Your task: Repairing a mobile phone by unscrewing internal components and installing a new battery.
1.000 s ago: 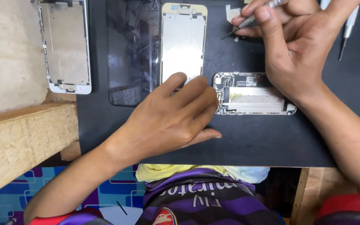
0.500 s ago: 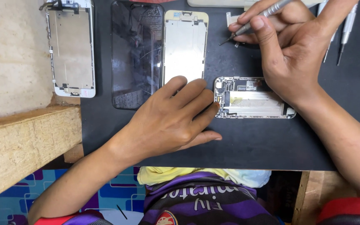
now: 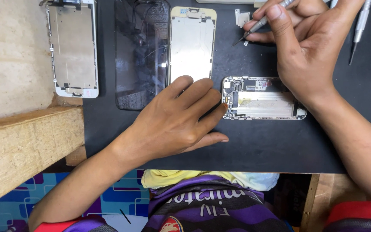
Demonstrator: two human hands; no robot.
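Altogether one opened phone body (image 3: 263, 99) touches the flat, empty left hand (image 3: 174, 122), while the right hand (image 3: 305, 47) pinches one screwdriver (image 3: 260, 21).

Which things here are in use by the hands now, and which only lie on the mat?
In use:
- screwdriver, held in right hand
- open phone body, left hand fingertips at its end
- small metal plate near the tip

Lying about:
- cracked glass
- gold frame
- white frame
- spare tool

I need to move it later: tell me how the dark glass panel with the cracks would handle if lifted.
The dark glass panel is thin and flat, so probably light but awkward to lift off the mat. Cracks spread across it, so it may flex, shed splinters or break further. Its glossy face likely slips.
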